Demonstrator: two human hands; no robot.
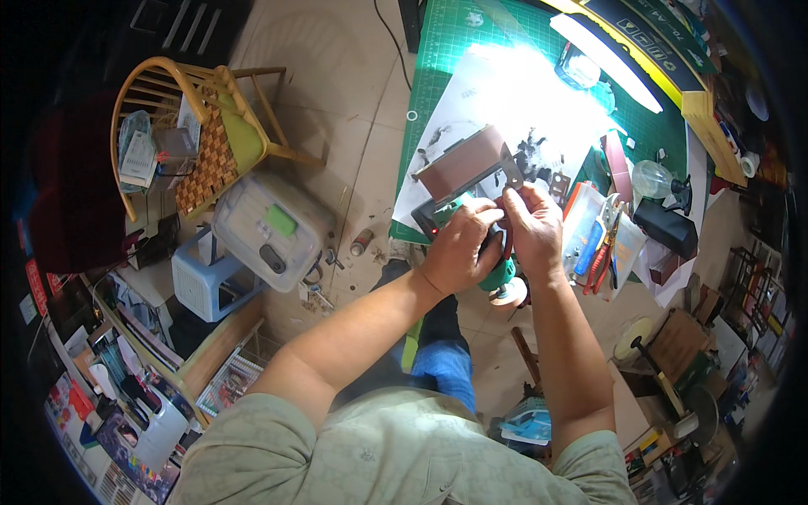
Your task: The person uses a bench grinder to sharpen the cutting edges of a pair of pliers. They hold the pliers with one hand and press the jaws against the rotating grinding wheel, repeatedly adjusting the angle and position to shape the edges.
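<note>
A small bench belt sander with a brown abrasive belt [463,166] stands at the near edge of the table, partly behind my hands. Just right of the belt, a flat grey metal piece [511,172] with a hole points up from my fingers. My right hand [536,225] pinches its near end. My left hand [463,246] is closed and meets the right at the fingertips; a dark red and black thing shows beside it, its kind hidden. Below the hands sits a green tool body [502,274] with a pale round wheel [508,293].
White paper [459,101] with black smudges lies on a green cutting mat [433,42] under a bright light. Right of my hands are pliers [601,263], a clear tray [581,220] and a black box [665,225]. A wooden chair [220,168] and lidded plastic bin [273,236] stand left.
</note>
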